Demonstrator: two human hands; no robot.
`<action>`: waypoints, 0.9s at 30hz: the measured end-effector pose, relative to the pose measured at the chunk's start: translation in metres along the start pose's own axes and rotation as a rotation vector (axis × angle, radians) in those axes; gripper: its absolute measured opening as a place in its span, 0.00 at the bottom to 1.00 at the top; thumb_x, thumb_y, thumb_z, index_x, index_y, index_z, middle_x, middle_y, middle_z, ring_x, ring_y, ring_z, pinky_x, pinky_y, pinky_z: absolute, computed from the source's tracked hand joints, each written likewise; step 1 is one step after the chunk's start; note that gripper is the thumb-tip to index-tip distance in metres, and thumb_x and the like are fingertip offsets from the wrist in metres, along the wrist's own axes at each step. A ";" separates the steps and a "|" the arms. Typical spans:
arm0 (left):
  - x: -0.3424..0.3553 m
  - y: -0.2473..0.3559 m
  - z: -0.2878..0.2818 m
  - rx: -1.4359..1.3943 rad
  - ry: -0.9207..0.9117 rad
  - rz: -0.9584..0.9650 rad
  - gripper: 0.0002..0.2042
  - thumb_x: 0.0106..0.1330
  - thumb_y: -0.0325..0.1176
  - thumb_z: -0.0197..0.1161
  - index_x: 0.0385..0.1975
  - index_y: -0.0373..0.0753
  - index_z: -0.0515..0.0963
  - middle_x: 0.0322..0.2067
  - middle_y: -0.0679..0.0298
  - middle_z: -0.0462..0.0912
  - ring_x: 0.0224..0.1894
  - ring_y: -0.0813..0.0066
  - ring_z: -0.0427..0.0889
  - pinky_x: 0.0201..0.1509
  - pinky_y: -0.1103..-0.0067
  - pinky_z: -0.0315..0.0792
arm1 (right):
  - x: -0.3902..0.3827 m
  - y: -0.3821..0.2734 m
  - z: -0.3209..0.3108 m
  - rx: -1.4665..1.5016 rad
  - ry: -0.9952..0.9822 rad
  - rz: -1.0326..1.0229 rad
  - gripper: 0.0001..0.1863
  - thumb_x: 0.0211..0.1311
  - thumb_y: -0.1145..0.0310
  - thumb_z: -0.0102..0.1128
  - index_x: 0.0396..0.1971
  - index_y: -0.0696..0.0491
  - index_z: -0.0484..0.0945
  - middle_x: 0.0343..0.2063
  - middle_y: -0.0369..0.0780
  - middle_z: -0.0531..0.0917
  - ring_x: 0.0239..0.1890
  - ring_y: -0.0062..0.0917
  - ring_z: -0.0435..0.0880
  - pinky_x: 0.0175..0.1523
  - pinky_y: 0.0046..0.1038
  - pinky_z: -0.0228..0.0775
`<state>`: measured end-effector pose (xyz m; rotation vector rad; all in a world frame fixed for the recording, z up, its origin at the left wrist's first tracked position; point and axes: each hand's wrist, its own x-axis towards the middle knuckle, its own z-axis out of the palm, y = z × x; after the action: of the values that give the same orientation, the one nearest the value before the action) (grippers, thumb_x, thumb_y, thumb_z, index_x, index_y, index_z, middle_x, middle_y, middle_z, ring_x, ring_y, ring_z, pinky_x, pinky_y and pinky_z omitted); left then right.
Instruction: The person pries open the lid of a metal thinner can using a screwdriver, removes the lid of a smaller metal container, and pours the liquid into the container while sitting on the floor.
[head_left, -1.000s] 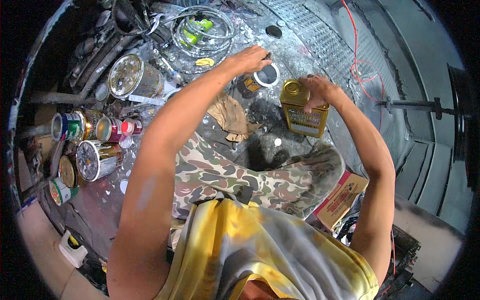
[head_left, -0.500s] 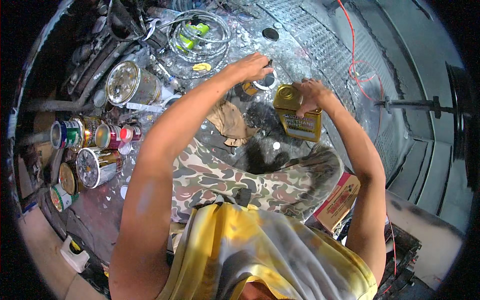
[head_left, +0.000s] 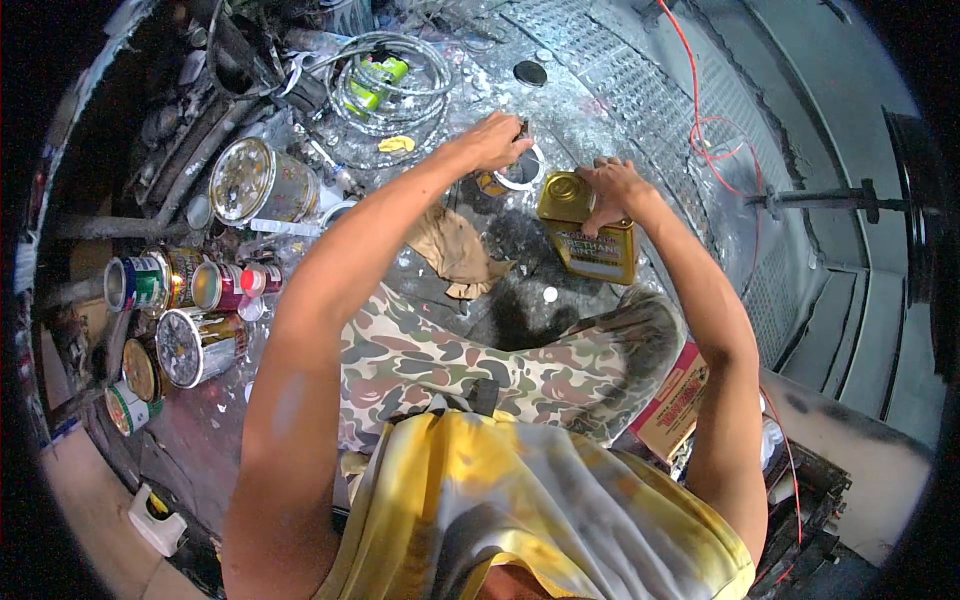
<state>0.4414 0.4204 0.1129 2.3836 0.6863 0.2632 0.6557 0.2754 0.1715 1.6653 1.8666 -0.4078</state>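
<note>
My right hand [head_left: 614, 188] is closed round the upper right edge of a gold rectangular thinner tin [head_left: 600, 255], thumb on the front and fingers over the top. The tin stands on the floor, tilted slightly. My left hand [head_left: 497, 143] is closed at the rim of a small round can [head_left: 541, 172] with a pale rim and dark contents. A small dark thing [head_left: 522, 128] shows beside its fingers; its kind and most of it are hidden. A crumpled brown cloth [head_left: 452, 252] lies below my left forearm.
Several paint cans [head_left: 196, 347] crowd the left side, with a large smeared can [head_left: 243, 180] behind them. A coiled hose [head_left: 440, 75] and a black disc [head_left: 530, 73] lie at the far side. A red cable [head_left: 693, 80] runs down the right. A cardboard box [head_left: 672, 405] sits by my right knee.
The whole view has shifted slightly. Both hands keep nearly the same places, the right on the tin and the left at the round can.
</note>
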 end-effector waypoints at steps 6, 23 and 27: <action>-0.002 -0.002 0.005 0.078 0.182 0.067 0.17 0.73 0.42 0.58 0.43 0.32 0.82 0.26 0.44 0.84 0.37 0.45 0.86 0.48 0.57 0.76 | 0.001 0.000 -0.008 0.063 -0.027 0.024 0.57 0.20 0.41 0.82 0.61 0.48 0.74 0.60 0.48 0.76 0.65 0.45 0.73 0.66 0.53 0.67; -0.006 0.002 0.005 -0.004 0.196 0.044 0.18 0.73 0.41 0.57 0.38 0.28 0.82 0.30 0.37 0.82 0.39 0.38 0.83 0.44 0.55 0.76 | 0.005 -0.007 -0.011 0.068 -0.028 0.058 0.65 0.21 0.41 0.83 0.69 0.48 0.67 0.65 0.50 0.71 0.69 0.48 0.69 0.71 0.58 0.60; 0.000 0.012 -0.002 -0.132 -0.013 -0.116 0.19 0.73 0.42 0.57 0.41 0.28 0.82 0.32 0.37 0.83 0.42 0.38 0.83 0.45 0.55 0.76 | 0.003 -0.003 -0.002 0.074 -0.009 0.076 0.66 0.20 0.41 0.83 0.70 0.48 0.66 0.67 0.51 0.69 0.69 0.50 0.68 0.70 0.58 0.60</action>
<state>0.4455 0.4132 0.1217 2.2098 0.7746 0.2359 0.6525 0.2785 0.1712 1.7744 1.7954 -0.4566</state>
